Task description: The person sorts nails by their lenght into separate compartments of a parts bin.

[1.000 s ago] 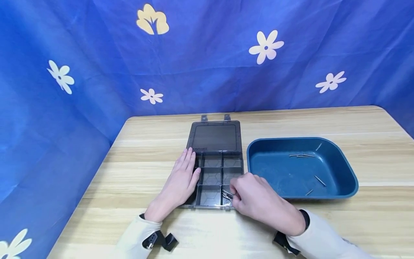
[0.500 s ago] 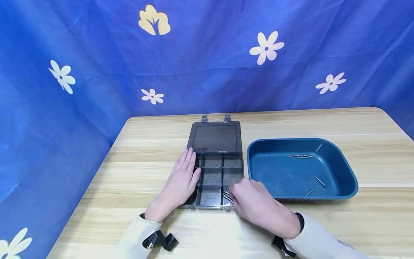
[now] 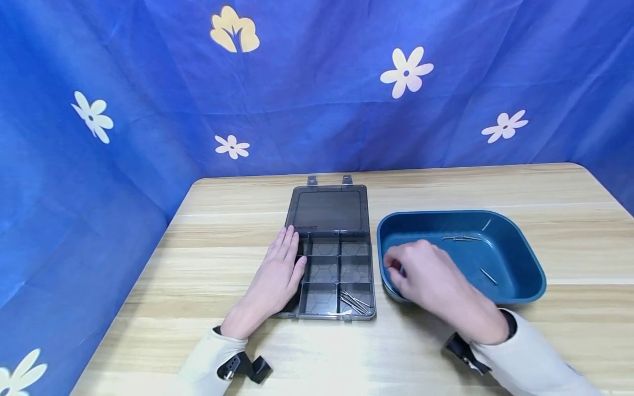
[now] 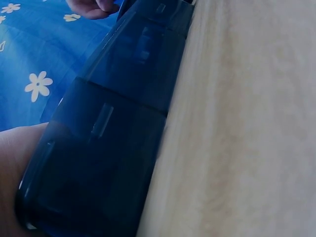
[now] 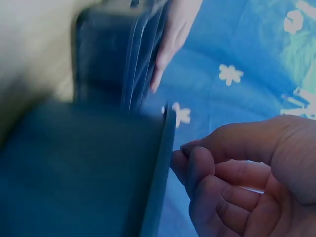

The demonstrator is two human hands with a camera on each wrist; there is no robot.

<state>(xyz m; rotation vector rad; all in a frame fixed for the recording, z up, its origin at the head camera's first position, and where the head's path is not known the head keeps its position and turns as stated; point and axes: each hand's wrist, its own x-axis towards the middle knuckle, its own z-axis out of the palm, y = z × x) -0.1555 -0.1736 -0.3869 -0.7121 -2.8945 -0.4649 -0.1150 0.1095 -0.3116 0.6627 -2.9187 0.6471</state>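
My left hand (image 3: pixel 279 272) rests flat with straight fingers on the left edge of the dark compartment box (image 3: pixel 322 317). Its clear-tinted lid (image 3: pixel 328 209) lies open toward the back. Several nails (image 3: pixel 354 302) lie in the box's front right compartment. My right hand (image 3: pixel 426 275) hovers over the left end of the blue bin (image 3: pixel 537 275), its fingers loosely bent. In the right wrist view the thumb and fingertips (image 5: pixel 201 160) come close together, with nothing visible between them. A few nails (image 3: pixel 462 238) lie at the bin's back, and one nail (image 3: pixel 488 276) lies nearer the front right.
The bin stands just right of the box on a wooden table (image 3: pixel 223 220). A blue flowered curtain (image 3: pixel 317 110) hangs behind the table and along the left. Wrist straps (image 3: pixel 465 352) with small cameras sit on both wrists.
My right hand has left the box's front right compartment and moved right, over the bin. The nails in that compartment are now uncovered. My left hand has stayed in place.
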